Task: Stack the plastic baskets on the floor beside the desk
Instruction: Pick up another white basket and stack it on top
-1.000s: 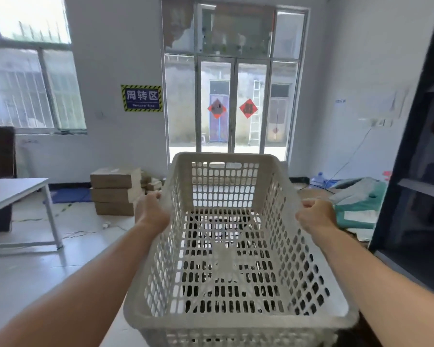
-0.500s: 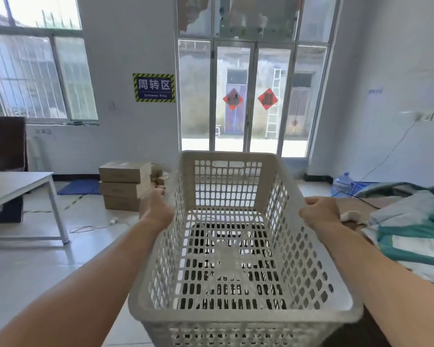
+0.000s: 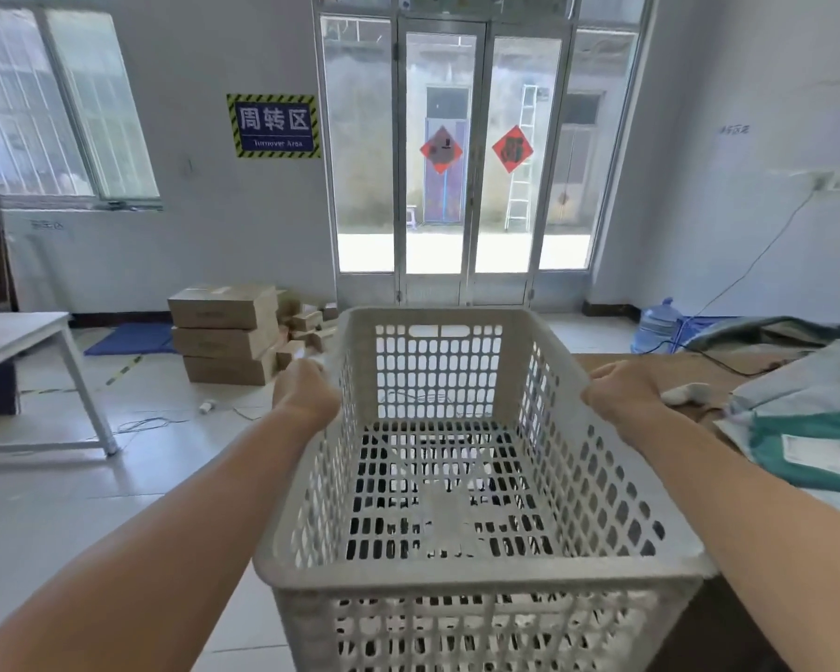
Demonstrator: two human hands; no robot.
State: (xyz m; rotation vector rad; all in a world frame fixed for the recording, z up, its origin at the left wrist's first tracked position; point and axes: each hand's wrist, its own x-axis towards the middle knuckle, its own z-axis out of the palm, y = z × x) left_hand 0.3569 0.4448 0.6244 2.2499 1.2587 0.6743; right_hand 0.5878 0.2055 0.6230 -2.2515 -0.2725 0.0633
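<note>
Since the earlier frames the view has swung left, so the dark shelving at the right is gone and the brown desk [image 3: 617, 366] shows. The white perforated plastic basket [image 3: 461, 477], empty, is held in the air above the floor beside that desk. The left hand [image 3: 304, 392] and right hand [image 3: 624, 388] each grip its rim.
</note>
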